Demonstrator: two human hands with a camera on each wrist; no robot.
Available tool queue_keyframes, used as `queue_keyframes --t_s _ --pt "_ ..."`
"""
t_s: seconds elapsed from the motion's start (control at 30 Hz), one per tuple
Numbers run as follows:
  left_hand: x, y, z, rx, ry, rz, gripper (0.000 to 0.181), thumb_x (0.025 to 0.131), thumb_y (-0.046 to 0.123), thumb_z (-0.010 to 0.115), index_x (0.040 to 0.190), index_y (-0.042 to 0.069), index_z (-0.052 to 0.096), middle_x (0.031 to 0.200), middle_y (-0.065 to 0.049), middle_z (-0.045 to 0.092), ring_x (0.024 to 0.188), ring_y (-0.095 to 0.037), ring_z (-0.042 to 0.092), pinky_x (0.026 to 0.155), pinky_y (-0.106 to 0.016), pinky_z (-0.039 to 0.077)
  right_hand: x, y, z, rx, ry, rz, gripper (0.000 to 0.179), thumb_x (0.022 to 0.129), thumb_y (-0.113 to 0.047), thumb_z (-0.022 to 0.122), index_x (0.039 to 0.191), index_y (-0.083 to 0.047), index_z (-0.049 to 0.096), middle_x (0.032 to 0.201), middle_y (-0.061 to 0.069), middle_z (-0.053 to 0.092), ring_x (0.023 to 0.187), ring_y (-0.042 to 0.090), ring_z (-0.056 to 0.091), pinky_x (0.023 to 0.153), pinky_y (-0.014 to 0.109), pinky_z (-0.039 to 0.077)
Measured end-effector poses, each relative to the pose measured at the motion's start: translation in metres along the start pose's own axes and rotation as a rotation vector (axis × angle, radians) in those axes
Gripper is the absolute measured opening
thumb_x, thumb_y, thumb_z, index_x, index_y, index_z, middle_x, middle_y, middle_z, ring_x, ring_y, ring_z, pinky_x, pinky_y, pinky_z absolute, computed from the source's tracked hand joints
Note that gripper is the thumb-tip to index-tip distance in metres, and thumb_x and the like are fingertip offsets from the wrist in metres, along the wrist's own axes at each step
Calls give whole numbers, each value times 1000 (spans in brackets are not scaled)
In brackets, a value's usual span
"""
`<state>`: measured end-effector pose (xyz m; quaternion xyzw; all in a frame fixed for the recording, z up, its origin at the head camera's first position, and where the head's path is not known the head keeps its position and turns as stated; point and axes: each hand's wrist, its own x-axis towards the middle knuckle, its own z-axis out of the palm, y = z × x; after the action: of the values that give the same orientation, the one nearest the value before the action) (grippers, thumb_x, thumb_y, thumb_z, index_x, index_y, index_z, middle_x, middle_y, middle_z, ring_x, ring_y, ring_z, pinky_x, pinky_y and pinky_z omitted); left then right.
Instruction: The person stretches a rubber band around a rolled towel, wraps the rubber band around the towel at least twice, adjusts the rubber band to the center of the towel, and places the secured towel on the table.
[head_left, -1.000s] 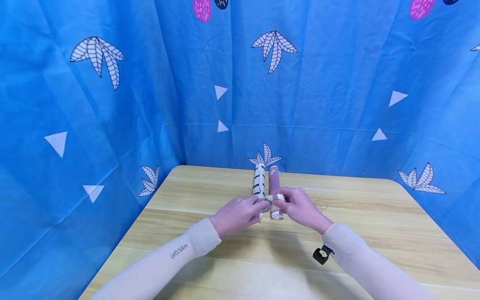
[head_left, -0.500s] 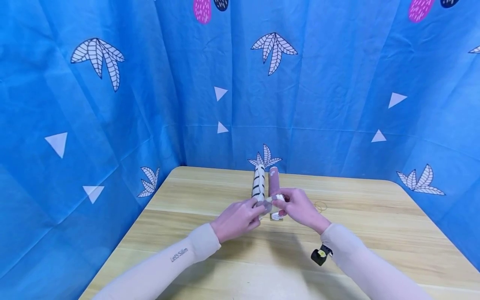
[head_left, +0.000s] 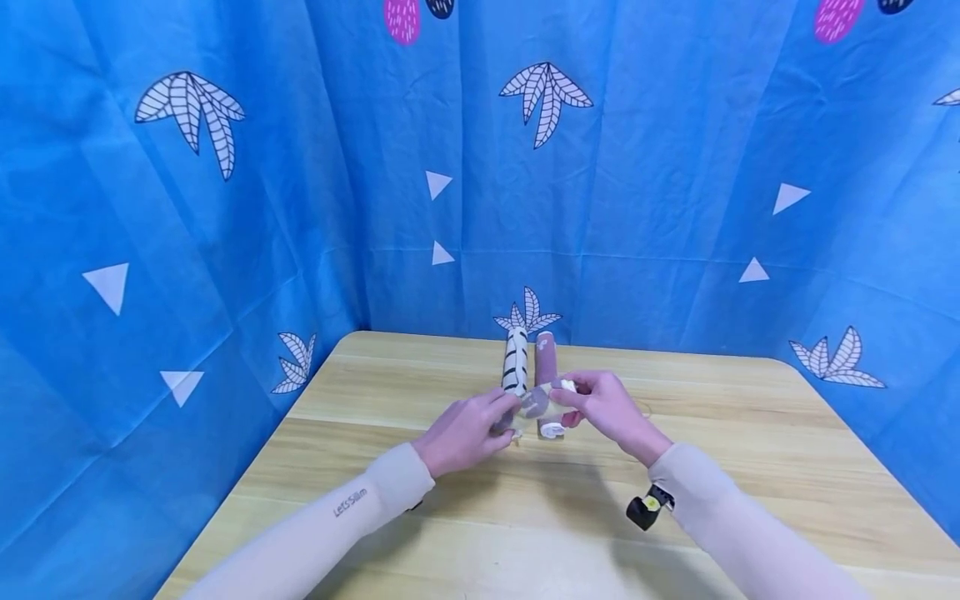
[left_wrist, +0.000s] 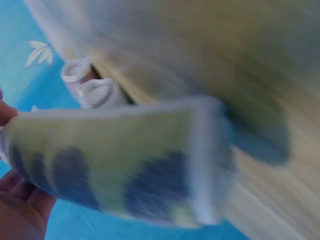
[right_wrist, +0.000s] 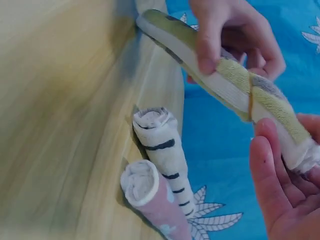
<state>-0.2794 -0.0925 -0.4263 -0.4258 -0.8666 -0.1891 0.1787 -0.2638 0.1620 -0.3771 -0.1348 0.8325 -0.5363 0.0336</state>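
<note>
Both hands hold a rolled towel (head_left: 535, 405), yellow-green with grey patches and a white edge, above the table. The left hand (head_left: 467, 429) grips it part-way along, thumb on the near side in the right wrist view. The right hand (head_left: 606, 410) holds the other end, fingers bent round it beside the bunched white tip. A thin rubber band (right_wrist: 251, 97) circles the roll between the hands. In the left wrist view the roll's white-edged free end is blurred, and the left hand's fingers (left_wrist: 22, 205) show at the left edge.
Behind the hands, a white rolled towel (head_left: 516, 358) with black stripes and a mauve rolled towel (head_left: 546, 358) lie side by side on the wooden table (head_left: 405, 375). Thin yellowish loops (head_left: 647, 408) lie right of the right hand. A blue patterned curtain (head_left: 660, 208) surrounds the table.
The left hand has shifted slightly left, and more of the rolled towel shows between the hands. The right hand has moved slightly up and right. The two towels behind stay put.
</note>
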Motion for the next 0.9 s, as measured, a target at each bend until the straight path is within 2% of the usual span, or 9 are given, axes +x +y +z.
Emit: queue_keyframes --t_s 0.13,0.23,0.33,0.43,0.5,0.57,0.67,0.8,0.9 --pt "6 3 -6 -101 -37 -104 30 91 18 70 119 25 58 103 9 61 81 -5 57 71 -17 52 0 1 -1 -97 15 -118 33 95 -26 69 124 -11 69 95 10 70 72 20 67 67 32 57" --pt "8 2 -10 -233 -72 -187 33 92 15 68 120 28 57 98 8 61 81 -7 57 71 -22 53 0 5 -3 -181 0 -249 36 96 -23 68 132 -16 65 111 6 69 76 18 61 64 28 54" --pt "8 0 -12 -394 -97 -255 35 91 12 65 118 32 55 88 5 56 74 -11 54 64 -25 50 0 9 -5 -263 -24 -376 41 93 -24 72 133 -22 65 129 0 64 94 18 62 74 28 55" --pt "8 -2 -13 -503 -110 -290 35 91 11 64 114 35 55 82 2 50 70 -13 49 59 -27 45 0 12 -6 -340 -25 -473 43 90 -23 76 131 -24 66 133 1 64 114 19 60 89 34 55" --pt "9 -2 -13 -533 -115 -302 35 90 11 63 113 36 54 81 1 48 71 -13 48 61 -27 44 0 13 -6 -384 -6 -501 40 89 -21 77 128 -24 68 129 0 66 114 19 61 89 35 55" --pt "9 -1 -12 -552 -114 -305 35 91 12 64 114 35 54 85 1 52 75 -15 49 64 -29 45 0 12 -6 -409 20 -506 37 90 -18 76 126 -21 70 125 0 69 107 18 64 85 33 55" --pt "8 3 -9 -497 -93 -288 32 93 21 68 119 35 53 100 4 60 84 -14 55 71 -30 48 1 11 -4 -417 54 -481 33 90 -17 75 123 -17 72 121 1 71 98 14 65 77 29 56" --pt "7 10 -3 -254 -38 -201 35 95 39 68 126 32 53 116 6 64 88 -10 58 75 -26 51 0 9 -1 -392 68 -426 32 91 -18 75 122 -15 72 120 5 72 86 12 66 70 26 56" --pt "6 14 1 -114 5 -136 35 98 38 65 129 28 54 119 4 66 83 -9 60 73 -25 53 -1 7 0 -360 64 -378 31 91 -17 74 122 -15 72 112 5 74 71 12 61 60 24 53"
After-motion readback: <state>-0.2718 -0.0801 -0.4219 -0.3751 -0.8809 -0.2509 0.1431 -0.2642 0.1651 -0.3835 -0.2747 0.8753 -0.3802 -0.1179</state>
